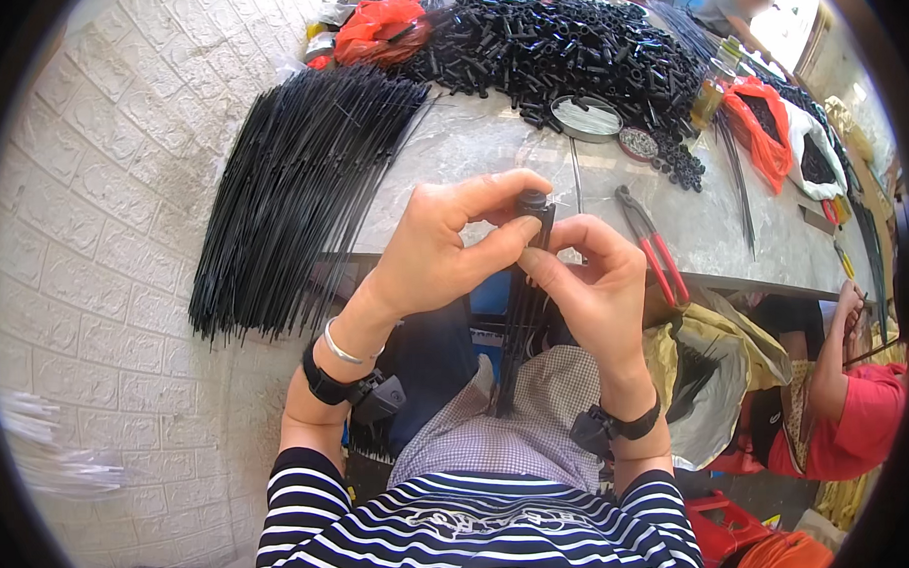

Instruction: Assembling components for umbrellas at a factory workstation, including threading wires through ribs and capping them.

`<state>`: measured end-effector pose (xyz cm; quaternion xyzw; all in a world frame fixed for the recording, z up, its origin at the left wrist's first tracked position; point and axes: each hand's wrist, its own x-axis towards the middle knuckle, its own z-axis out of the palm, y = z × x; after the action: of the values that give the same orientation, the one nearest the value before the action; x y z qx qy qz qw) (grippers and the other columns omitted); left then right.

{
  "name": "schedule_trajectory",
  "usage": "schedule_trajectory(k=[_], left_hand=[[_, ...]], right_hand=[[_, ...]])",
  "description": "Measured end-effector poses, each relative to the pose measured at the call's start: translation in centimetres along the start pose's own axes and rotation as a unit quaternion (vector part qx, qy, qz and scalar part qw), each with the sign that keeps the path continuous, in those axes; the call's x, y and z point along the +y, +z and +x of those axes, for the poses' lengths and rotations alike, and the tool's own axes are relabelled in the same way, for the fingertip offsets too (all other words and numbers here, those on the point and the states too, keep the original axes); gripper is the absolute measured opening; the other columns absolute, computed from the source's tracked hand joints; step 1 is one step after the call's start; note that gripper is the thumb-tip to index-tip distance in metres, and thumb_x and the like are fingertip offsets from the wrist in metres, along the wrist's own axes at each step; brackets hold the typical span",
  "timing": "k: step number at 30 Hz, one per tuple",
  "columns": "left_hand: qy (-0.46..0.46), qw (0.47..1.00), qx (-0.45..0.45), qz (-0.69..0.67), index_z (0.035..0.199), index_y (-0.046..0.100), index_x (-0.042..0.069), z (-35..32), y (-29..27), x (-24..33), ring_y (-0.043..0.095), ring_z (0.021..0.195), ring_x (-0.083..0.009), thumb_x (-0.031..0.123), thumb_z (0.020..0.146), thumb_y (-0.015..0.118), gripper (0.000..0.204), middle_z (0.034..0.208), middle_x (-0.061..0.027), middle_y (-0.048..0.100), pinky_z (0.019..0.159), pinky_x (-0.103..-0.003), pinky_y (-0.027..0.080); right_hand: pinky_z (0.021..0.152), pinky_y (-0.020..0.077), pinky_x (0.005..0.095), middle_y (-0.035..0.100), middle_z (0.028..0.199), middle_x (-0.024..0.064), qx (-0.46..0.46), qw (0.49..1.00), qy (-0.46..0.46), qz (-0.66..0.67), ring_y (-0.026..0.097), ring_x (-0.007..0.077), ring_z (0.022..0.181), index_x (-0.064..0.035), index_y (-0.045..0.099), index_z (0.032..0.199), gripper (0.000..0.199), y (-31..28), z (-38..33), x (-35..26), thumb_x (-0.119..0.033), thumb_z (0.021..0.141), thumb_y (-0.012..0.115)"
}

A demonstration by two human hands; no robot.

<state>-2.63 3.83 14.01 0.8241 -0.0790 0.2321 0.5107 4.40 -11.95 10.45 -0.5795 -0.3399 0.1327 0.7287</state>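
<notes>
Nearest me, my striped sleeves and a checked cloth [539,421] across my lap; a black band sits on each wrist, and a silver bangle [343,350] on the left one. My left hand [435,253] and right hand [597,291] meet just above the lap, in front of the bench [490,148] edge; the left fingers [501,240] are pinched on a small black cap [532,203], thumb and forefinger closed around it; the right fingers [542,269] are closed on a bundle of thin black rods [521,332] that hangs down from the cap toward the cloth. Just right of my right hand, red-handled pliers [653,247] lie on the grey bench top; to the left a broad fan of long black rods [301,189] spreads over the bench and overhangs its near edge. Farther back, a heap of short black tubes [566,45] covers the bench, with a round tin [587,117] at its foot; an orange bag [381,28] lies at the far left, another orange bag [759,123] at the right. At the right edge, another person in a red top [859,410] sits by the bench.
</notes>
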Motion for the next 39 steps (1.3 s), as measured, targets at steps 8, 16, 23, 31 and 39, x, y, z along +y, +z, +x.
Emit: schedule_trajectory(k=[8, 16, 23, 31, 39], left_hand=[[0.043, 0.998, 0.034, 0.011, 0.11, 0.062, 0.0, -0.5, 0.4, -0.2, 0.067, 0.076, -0.0157, 0.005, 0.079, 0.067, 0.032, 0.083, -0.0105, 0.067, 0.07, -0.027, 0.052], [0.085, 0.995, 0.052, 0.006, 0.111, 0.058, 0.0, -0.9, 1.1, -0.7, 0.067, 0.074, -0.0178, 0.004, 0.083, 0.062, 0.028, 0.081, -0.0107, 0.066, 0.068, -0.029, 0.051], [0.061, 0.997, 0.042, 0.03, 0.116, 0.054, 0.001, -1.3, 1.1, 0.4, 0.066, 0.072, -0.0197, 0.006, 0.086, 0.058, 0.031, 0.082, -0.0105, 0.065, 0.067, -0.03, 0.051], [0.041, 0.998, 0.043, 0.011, 0.118, 0.052, 0.001, -1.6, 0.6, 0.1, 0.064, 0.072, -0.0148, 0.005, 0.087, 0.053, 0.031, 0.08, -0.0076, 0.063, 0.067, -0.029, 0.05], [-0.012, 0.934, -0.045, -0.353, 0.135, 0.034, -0.011, -0.2, 0.3, -0.6, 0.055, 0.068, -0.0123, 0.04, 0.093, 0.053, 0.069, 0.078, -0.0061, 0.056, 0.063, -0.024, 0.047]], right_hand=[[0.055, 0.0451, 0.0153, 0.059, 0.075, -0.0012, 0.031, 1.0, 0.0, -0.001, 0.053, 0.0009, 0.067, 0.0002, 0.06, 0.088, 0.019, 0.8, -0.2, -0.3, -0.001, 0.076, 0.075], [0.06, 0.046, 0.0156, 0.057, 0.077, -0.001, -0.003, 0.998, 0.033, 0.051, 0.053, 0.0017, 0.069, -0.0022, 0.052, 0.087, 0.028, 0.7, 0.2, -0.2, -0.002, 0.075, 0.077], [0.061, 0.0468, 0.0163, 0.055, 0.078, -0.0011, -0.005, 0.998, 0.02, 0.057, 0.053, 0.0018, 0.07, -0.0034, 0.047, 0.088, 0.032, 1.5, 0.0, 0.0, -0.002, 0.074, 0.077], [0.07, 0.0505, 0.0229, 0.062, 0.088, 0.0039, -0.062, 0.998, 0.026, -0.011, 0.058, 0.0072, 0.077, 0.0017, 0.057, 0.1, 0.029, 1.3, -1.5, 1.8, -0.008, 0.078, 0.073], [0.067, 0.0475, 0.0224, 0.066, 0.078, 0.0062, -0.15, 0.986, 0.061, 0.023, 0.058, 0.0073, 0.071, 0.0033, 0.065, 0.096, 0.016, 1.3, -1.5, 0.9, -0.01, 0.093, 0.056]])
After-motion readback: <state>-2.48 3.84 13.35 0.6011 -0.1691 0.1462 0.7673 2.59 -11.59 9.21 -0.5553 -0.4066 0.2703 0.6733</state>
